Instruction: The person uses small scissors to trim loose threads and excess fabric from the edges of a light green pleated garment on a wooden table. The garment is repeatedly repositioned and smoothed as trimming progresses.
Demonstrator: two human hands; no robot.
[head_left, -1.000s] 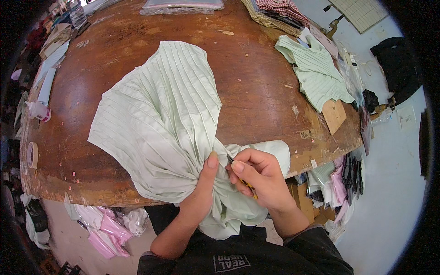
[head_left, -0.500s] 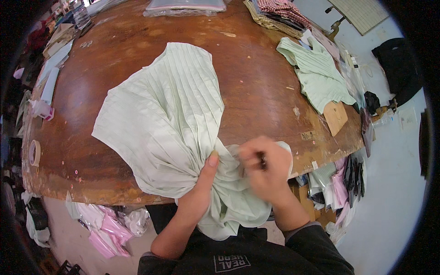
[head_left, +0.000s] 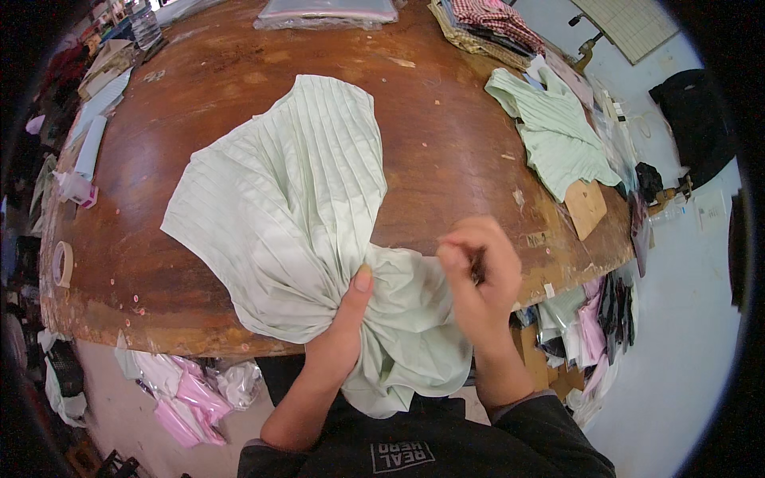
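A pale green pleated garment (head_left: 275, 207) is spread over the near middle of the table, its lower part bunched and hanging over the front edge. My left hand (head_left: 344, 319) is closed round the gathered cloth, thumb lying on top. Just right of it, my right hand (head_left: 482, 275) is raised with its fingers curled and pinched, apart from the cloth. A small dark thing (head_left: 477, 268) shows inside its curled fingers, too hidden to name.
On the brown wooden table (head_left: 430, 159) lie a second green garment (head_left: 554, 131), folded checked cloth (head_left: 498, 28), clear plastic packets (head_left: 323, 12), a white bottle (head_left: 76, 190) and a tape roll (head_left: 62, 264). Bagged pink and white clothes (head_left: 187, 398) sit below the front edge.
My right hand has moved up and right, away from the cloth. The fabric beside my left thumb now lies more exposed. My left hand keeps its hold.
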